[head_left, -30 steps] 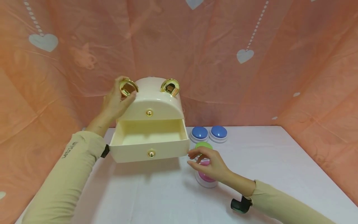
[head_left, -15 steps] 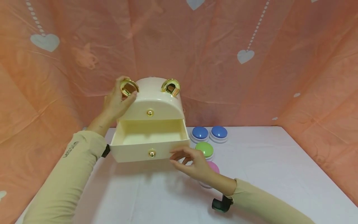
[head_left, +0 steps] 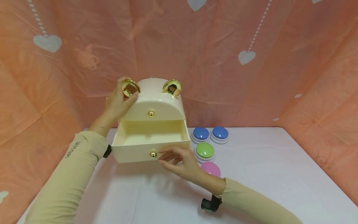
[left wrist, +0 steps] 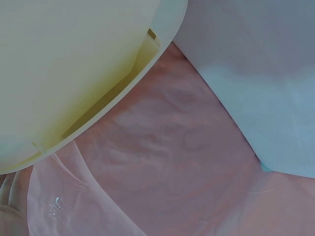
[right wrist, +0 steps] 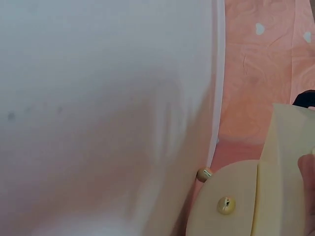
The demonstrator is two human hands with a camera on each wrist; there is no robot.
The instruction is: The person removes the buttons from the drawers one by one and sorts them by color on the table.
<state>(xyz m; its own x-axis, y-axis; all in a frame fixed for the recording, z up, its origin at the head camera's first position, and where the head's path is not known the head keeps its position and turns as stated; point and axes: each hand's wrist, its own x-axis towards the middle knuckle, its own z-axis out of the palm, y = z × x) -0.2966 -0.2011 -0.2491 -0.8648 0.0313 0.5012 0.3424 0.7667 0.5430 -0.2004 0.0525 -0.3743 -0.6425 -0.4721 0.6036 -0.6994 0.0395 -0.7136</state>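
A cream box (head_left: 153,105) with two drawers and gold ears stands near the back of the table. My left hand (head_left: 118,99) grips its left gold ear (head_left: 130,88), thumb in front. The lower drawer (head_left: 134,154) is pulled out and looks bare inside; the upper drawer is closed. My right hand (head_left: 181,163) is before the lower drawer, its curved fingers and thumb spread apart just right of the gold knob (head_left: 153,154). In the left wrist view part of the box (left wrist: 74,59) fills the upper left. The right wrist view shows the upper knob (right wrist: 226,205) and a fingertip (right wrist: 307,169).
Right of the box stand two blue push buttons (head_left: 201,133), a green push button (head_left: 205,150) and a pink one (head_left: 211,169), partly behind my right wrist. A pink curtain (head_left: 212,77) with hearts hangs behind the white table (head_left: 265,161).
My right hand has moved left along the drawer front, from its right corner to beside the knob, uncovering the green button. My left hand stays on the ear.
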